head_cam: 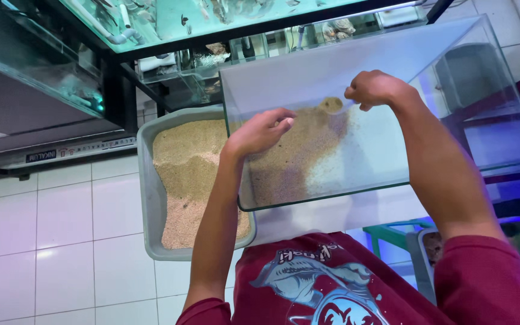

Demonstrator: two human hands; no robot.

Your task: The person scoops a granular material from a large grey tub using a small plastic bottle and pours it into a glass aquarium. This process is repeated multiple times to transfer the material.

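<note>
Inside one glass tank (392, 150), left hand (260, 131) cups sand (296, 156), fingers curled; right hand (373, 89) is fisted (contents hidden). One grey tray (147, 198) sits beside the tank.

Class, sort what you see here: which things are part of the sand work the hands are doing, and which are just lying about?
In use:
left hand
right hand
glass tank
sand inside it
grey tub of sand

Lying about:
stocked aquariums on a black rack
green stool
white tiled floor

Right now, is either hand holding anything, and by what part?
The right hand is closed over sand inside the glass tank; the left hand rests on the sand, gripping nothing visible.
</note>
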